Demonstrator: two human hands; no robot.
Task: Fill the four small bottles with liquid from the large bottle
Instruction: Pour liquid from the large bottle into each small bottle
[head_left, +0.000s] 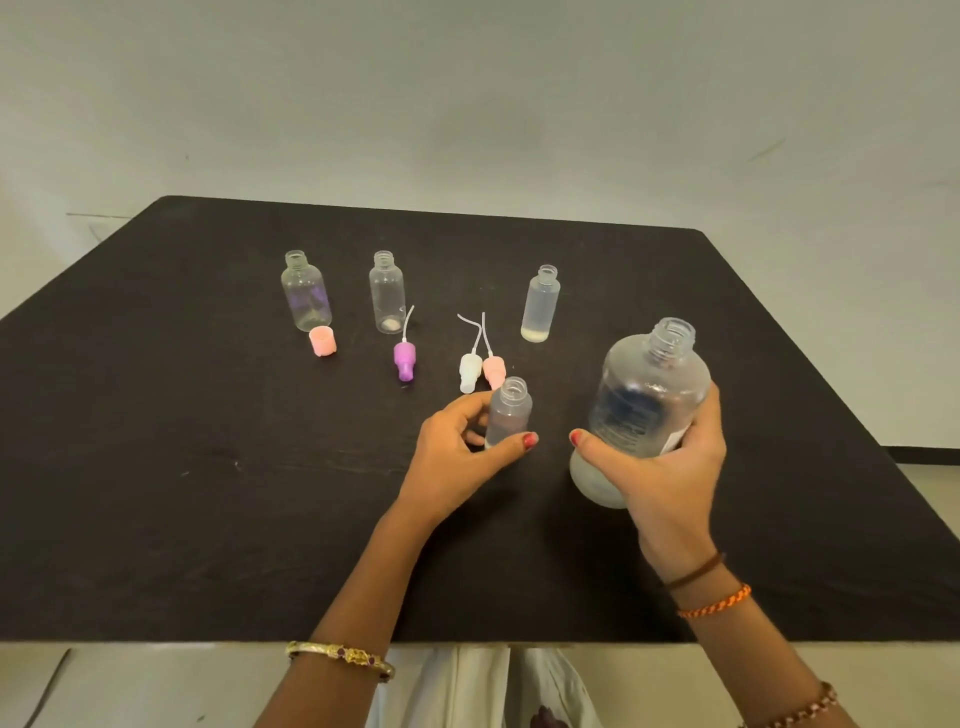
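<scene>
My right hand (670, 467) grips the large clear bottle (644, 395), uncapped, mouth up and tilted slightly to the right, with cloudy liquid low inside it. My left hand (457, 452) holds a small frosted bottle (509, 410) upright on the black table (208, 467), thumb and fingers curled round its lower part. Three more small open bottles stand farther back: one at the left (305, 291), one in the middle (387, 293), and a frosted one at the right (541, 304) with a little liquid at its bottom.
Loose caps lie between the bottles: a pink cap (322, 341), a purple spray top (404, 358), a white spray top (469, 370) and a pink spray top (493, 369), each spray top with a thin tube. The table's near edge runs just above my lap.
</scene>
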